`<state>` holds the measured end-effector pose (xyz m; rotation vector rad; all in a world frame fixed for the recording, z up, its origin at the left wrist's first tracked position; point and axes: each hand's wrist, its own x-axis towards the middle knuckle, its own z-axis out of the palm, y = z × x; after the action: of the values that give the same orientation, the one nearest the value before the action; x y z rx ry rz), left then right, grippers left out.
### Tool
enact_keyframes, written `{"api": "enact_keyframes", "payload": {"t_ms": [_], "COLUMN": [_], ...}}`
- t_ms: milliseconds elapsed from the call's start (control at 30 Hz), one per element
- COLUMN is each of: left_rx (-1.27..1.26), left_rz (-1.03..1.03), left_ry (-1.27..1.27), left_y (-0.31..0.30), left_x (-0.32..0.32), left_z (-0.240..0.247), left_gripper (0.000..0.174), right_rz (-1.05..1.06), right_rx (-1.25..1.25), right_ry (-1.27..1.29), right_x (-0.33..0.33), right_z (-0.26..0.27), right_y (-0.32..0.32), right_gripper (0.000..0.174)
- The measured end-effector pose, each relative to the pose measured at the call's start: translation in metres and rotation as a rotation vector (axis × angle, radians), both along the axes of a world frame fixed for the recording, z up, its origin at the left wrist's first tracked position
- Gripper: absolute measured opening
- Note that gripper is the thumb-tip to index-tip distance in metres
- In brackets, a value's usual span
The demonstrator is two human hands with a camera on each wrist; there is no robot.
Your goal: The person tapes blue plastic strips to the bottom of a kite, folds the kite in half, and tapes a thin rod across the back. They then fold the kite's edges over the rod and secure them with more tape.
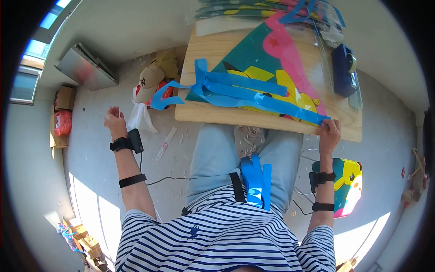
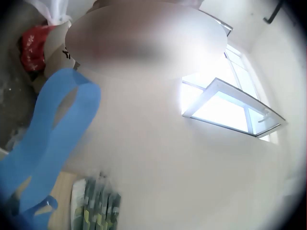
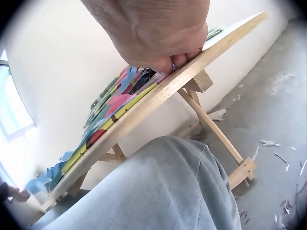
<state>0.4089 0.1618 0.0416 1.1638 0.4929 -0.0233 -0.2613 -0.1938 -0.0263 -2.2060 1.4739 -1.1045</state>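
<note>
A triangular printed sheet (image 1: 247,50) in green, pink and yellow, with a cartoon figure on it, lies on the wooden table (image 1: 199,113). Several long blue strips (image 1: 240,93) run across its lower part, some loose ends hanging past the table's left edge. At the front right of the table, my right hand (image 1: 330,136) pinches the right end of a blue strip at the sheet's corner. The right wrist view shows the curled fingers (image 3: 180,60) low at the board's edge. My left hand (image 1: 115,121) hangs in the air left of the table, fingers loosely bent and holding nothing.
A dark blue tape dispenser (image 1: 344,72) stands at the table's right side. More printed sheets (image 1: 253,11) are stacked at the back. Other blue strips (image 1: 256,181) lie at my lap. A cap (image 1: 149,84) and bags sit left of the table; scraps litter the floor.
</note>
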Motion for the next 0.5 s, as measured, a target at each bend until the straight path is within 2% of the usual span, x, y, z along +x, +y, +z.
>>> {"api": "enact_keyframes", "payload": {"t_ms": [67, 133, 167, 200, 267, 300, 367, 400, 467, 500], "left_rx": [0.488, 0.436, 0.513, 0.622, 0.712, 0.862, 1.196, 1.197, 1.326, 1.33], "left_rz": [-0.214, -0.574, -0.727, -0.872, -1.066, -1.129, -1.069, -1.058, -0.981, -0.977], "left_ry": [-0.377, -0.491, -0.501, -0.551, -0.665, -0.917, -1.239, -1.238, -1.421, -1.42], "left_y": [-0.014, -0.045, -0.074, -0.101, -0.162, -0.188, -0.224, -0.232, -0.244, -0.246], "left_x": [-0.034, -0.06, -0.088, -0.098, -0.127, -0.131, -0.154, -0.151, -0.144, -0.133], "left_z": [0.024, 0.027, 0.038, 0.029, 0.01, -0.007, -0.026, -0.035, -0.042, -0.043], "left_gripper": [0.022, 0.023, 0.027, 0.035, 0.065, 0.075, 0.055, 0.055, 0.028, 0.028], "right_rz": [-0.006, 0.011, 0.004, 0.023, 0.007, 0.013, 0.016, 0.005, 0.014, 0.018], "right_rx": [0.016, 0.021, 0.025, 0.017, 0.031, 0.021, 0.022, 0.026, 0.035, 0.05], "right_ry": [-0.011, -0.005, 0.008, 0.003, -0.007, -0.001, 0.019, 0.042, 0.024, 0.009], "right_x": [-0.001, -0.002, -0.002, 0.0, 0.0, 0.0, -0.003, -0.004, -0.005, -0.005], "right_z": [-0.002, -0.002, -0.001, 0.0, 0.001, 0.001, -0.003, -0.003, -0.002, -0.002], "right_y": [-0.001, -0.001, -0.001, -0.001, 0.0, 0.0, -0.003, -0.004, -0.002, -0.003], "right_gripper": [0.01, 0.01, 0.009, 0.009, 0.012, 0.013, 0.013, 0.013, 0.01, 0.008]}}
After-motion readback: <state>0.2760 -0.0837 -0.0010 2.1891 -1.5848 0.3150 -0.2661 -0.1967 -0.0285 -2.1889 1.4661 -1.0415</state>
